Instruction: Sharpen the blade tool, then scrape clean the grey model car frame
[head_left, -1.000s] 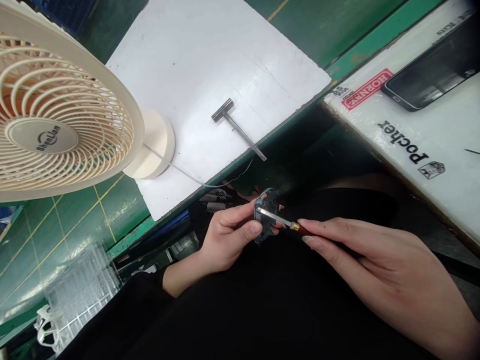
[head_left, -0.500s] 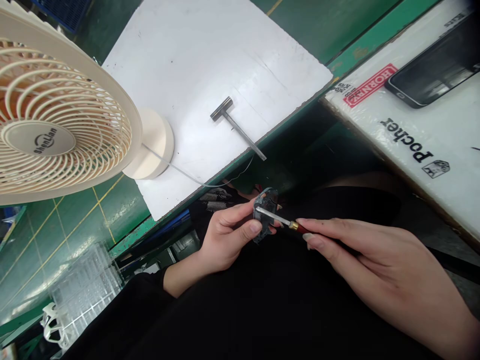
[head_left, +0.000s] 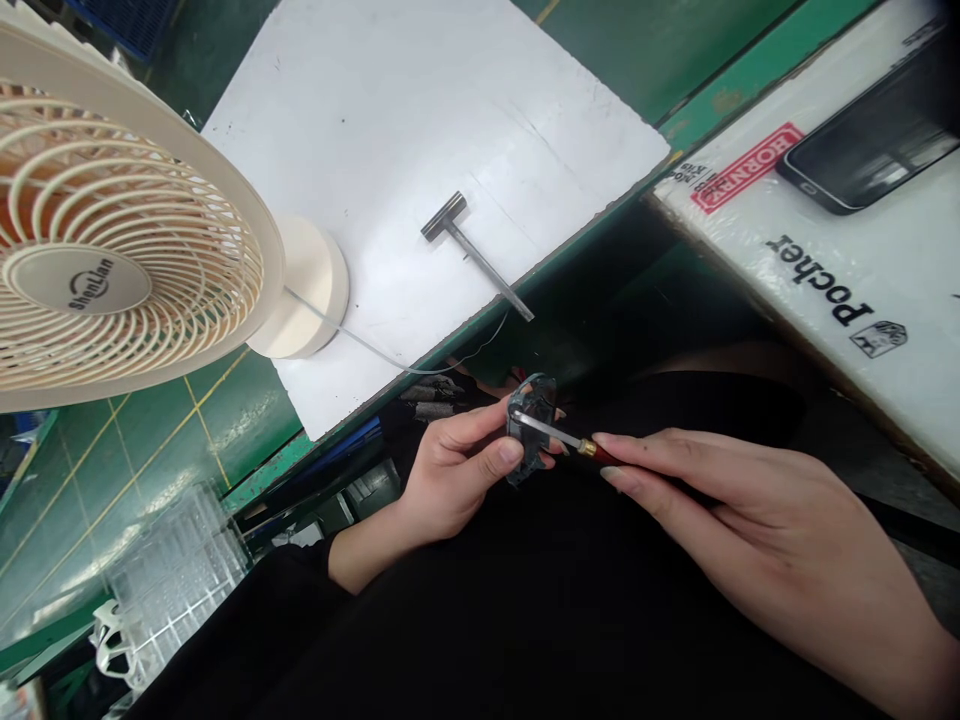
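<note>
Pinching a dark part (head_left: 532, 457) between thumb and fingers with left hand (head_left: 450, 482); right hand (head_left: 772, 540) pinches a red-handled bladed tool (head_left: 564, 438), blade across the part, between the hands. Beyond them: T-shaped metal tool (head_left: 487, 268) on white board (head_left: 375, 120), fan (head_left: 82, 285) ahead-left, phone (head_left: 862, 140) ahead-right.

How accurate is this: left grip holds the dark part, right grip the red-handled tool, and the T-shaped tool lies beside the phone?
One slip: the T-shaped tool lies on the white board, not beside the phone, as the head view shows. The rest is right: left grip holds the dark part, right grip the red-handled tool.
</note>
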